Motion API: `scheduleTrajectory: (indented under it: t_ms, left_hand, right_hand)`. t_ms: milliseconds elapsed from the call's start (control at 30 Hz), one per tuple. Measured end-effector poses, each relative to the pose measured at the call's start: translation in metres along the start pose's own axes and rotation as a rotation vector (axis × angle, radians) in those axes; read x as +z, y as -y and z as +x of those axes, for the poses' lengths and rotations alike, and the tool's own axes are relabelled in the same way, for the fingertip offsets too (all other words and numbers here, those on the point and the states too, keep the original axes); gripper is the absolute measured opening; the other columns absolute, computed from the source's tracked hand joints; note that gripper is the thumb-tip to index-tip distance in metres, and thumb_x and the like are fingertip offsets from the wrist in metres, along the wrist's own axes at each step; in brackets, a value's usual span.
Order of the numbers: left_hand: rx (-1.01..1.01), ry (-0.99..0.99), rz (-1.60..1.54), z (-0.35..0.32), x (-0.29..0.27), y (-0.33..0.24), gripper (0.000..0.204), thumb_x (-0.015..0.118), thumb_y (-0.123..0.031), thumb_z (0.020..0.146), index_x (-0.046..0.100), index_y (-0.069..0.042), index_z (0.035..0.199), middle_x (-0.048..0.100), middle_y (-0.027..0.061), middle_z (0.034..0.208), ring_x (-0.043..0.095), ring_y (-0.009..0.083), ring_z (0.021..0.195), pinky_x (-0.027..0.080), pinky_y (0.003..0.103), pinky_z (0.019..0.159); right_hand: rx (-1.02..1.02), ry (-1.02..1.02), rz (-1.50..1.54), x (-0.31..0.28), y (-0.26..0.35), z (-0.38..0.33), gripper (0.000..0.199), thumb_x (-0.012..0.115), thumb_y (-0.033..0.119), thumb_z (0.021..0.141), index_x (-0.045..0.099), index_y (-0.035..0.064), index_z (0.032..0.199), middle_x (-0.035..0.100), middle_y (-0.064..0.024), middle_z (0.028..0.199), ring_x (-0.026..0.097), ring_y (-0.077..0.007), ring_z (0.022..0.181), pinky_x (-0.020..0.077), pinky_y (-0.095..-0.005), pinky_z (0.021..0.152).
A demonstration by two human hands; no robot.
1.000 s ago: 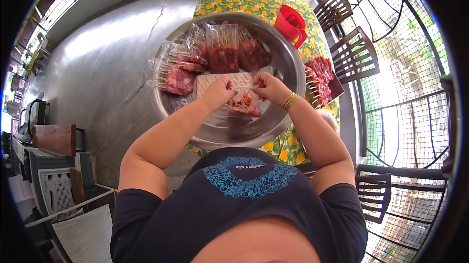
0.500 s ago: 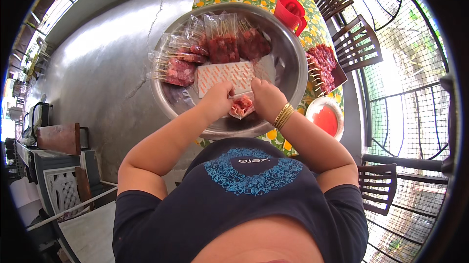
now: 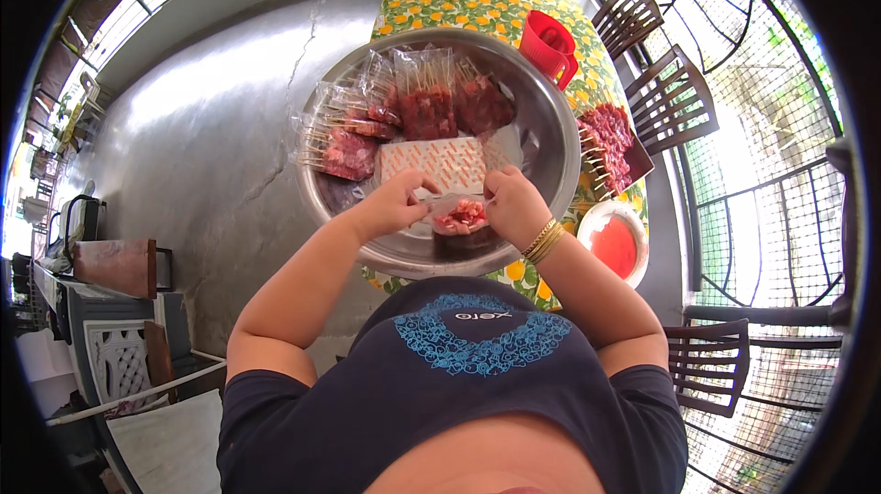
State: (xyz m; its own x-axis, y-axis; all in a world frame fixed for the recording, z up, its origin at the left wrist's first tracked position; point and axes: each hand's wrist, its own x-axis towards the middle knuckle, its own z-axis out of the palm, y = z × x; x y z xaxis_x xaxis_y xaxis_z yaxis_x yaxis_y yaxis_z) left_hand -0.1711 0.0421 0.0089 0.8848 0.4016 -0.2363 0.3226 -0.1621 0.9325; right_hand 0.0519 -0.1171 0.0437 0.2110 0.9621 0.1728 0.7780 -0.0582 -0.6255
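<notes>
Within the near side of the wide steel basin (image 3: 553, 141), your left hand (image 3: 396, 204) and right hand (image 3: 517, 208) each pinch one side of the clear plastic bag (image 3: 442, 204) of raw meat (image 3: 463, 216), so best hold both edges level and apart, letting the meat settle.

Glossy grey floor (image 3: 220, 155), perhaps concrete

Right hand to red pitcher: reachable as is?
Probably not: the right hand appears busy gripping the plastic bag of meat, and the side of the metal basin lies between. Nothing covers the red pitcher.
</notes>
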Motion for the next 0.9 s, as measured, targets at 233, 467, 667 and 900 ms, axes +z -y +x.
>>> scheduleTrajectory:
  t_ms: [233,467,667,900]
  left_hand:
    - [0.301,-0.032,0.369,0.017,0.057,0.068,0.125,0.090,-0.032,0.068,0.008,-0.005,0.160,0.024,0.0243,0.160,0.025,0.0412,0.149,0.021,0.046,0.123]
    - [0.440,0.003,-0.229,0.049,0.104,0.046,0.082,0.077,-0.015,0.089,0.028,-0.007,0.154,0.050,0.0167,0.141,0.055,0.0227,0.124,0.048,0.034,0.101]
    - [0.321,-0.161,-0.068,0.056,0.069,0.027,0.010,0.065,-0.007,0.100,0.071,-0.001,0.103,0.073,0.0019,0.096,0.064,0.0086,0.089,0.052,0.026,0.084]
    - [0.320,-0.219,-0.452,0.047,0.021,-0.046,0.011,0.066,-0.011,0.100,0.072,-0.002,0.104,0.073,0.0004,0.094,0.065,0.0068,0.086,0.053,0.024,0.077]
  right_hand:
    - [0.120,-0.025,0.052,0.001,-0.004,0.005,0.007,0.065,0.001,0.074,0.060,0.0022,0.079,0.062,-0.0189,0.089,0.061,-0.0382,0.094,0.0512,-0.0452,0.082]
    - [0.118,-0.114,0.055,0.004,-0.014,0.017,0.013,0.061,0.000,0.074,0.067,0.0024,0.085,0.064,-0.0168,0.081,0.063,-0.0340,0.086,0.0527,-0.0423,0.078]
    - [0.240,-0.249,1.199,-0.049,-0.029,0.034,0.013,0.058,-0.005,0.075,0.060,0.0043,0.085,0.056,-0.0026,0.067,0.050,-0.0119,0.049,0.0353,-0.0258,0.043]
    - [0.029,-0.119,1.230,-0.037,-0.031,0.021,0.061,0.075,-0.002,0.077,0.050,0.0031,0.132,0.065,-0.0083,0.116,0.065,-0.0165,0.100,0.0498,-0.0288,0.092]
